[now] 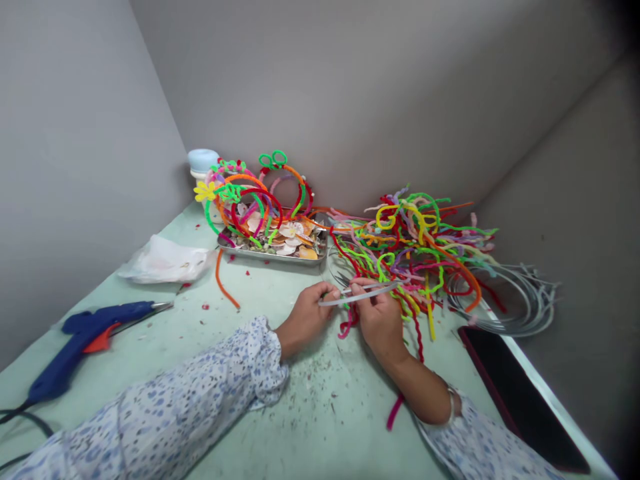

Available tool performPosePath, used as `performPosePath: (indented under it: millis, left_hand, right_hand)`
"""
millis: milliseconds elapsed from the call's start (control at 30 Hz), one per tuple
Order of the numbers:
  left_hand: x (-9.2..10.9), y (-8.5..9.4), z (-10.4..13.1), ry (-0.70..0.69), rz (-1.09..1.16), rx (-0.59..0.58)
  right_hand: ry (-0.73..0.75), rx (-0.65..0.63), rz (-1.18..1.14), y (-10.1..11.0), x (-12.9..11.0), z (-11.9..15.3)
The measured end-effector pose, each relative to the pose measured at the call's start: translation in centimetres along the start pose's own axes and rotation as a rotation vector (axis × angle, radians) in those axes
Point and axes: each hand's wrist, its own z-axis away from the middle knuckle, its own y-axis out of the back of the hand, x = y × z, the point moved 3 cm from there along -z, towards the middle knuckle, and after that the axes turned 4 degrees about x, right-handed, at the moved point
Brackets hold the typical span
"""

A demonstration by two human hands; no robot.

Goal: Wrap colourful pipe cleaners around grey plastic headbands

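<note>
A thin, whitish plastic headband [357,296] is held between both hands above the middle of the table. My left hand [307,319] pinches its left end between thumb and fingers. My right hand [381,323] has its fingers closed round the band further right. Just behind the hands, dark pointed metal tips [343,279] show, perhaps of scissors; the rest is hidden. A large heap of coloured pipe cleaners [410,233] lies beyond and beside my right hand.
A metal tray [273,255] of shells stands at the back, with finished pipe-cleaner headbands [245,193] on it. At left lie a blue glue gun [85,340] and a plastic bag [167,261]. Clear headbands [525,303] and a dark phone-like slab [520,400] lie at right.
</note>
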Motion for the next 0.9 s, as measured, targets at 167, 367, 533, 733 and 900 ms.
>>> performPosePath:
  millis: [167,367,533,733,900]
  left_hand:
    - [-0.17,0.04,-0.19,0.052,0.041,-0.015]
    - [0.00,0.13,-0.30,0.027,0.014,-0.035]
    - [0.06,0.11,-0.25,-0.019,-0.013,-0.045]
    - [0.15,-0.09,-0.16,0.035,0.047,-0.022]
    - [-0.14,-0.15,-0.12,-0.012,-0.034,0.005]
  right_hand:
    - [-0.021,-0.015,0.017,-0.03,-0.02,0.02]
    - [-0.032,-0.023,0.022,-0.21,0.33,0.04]
    - [0.006,-0.010,0.034,-0.14,-0.05,0.06]
    - [-0.057,-0.016,0.005,-0.14,0.29,-0.14]
    - [-0.045,0.004,0.012,-0.16,0.42,-0.35]
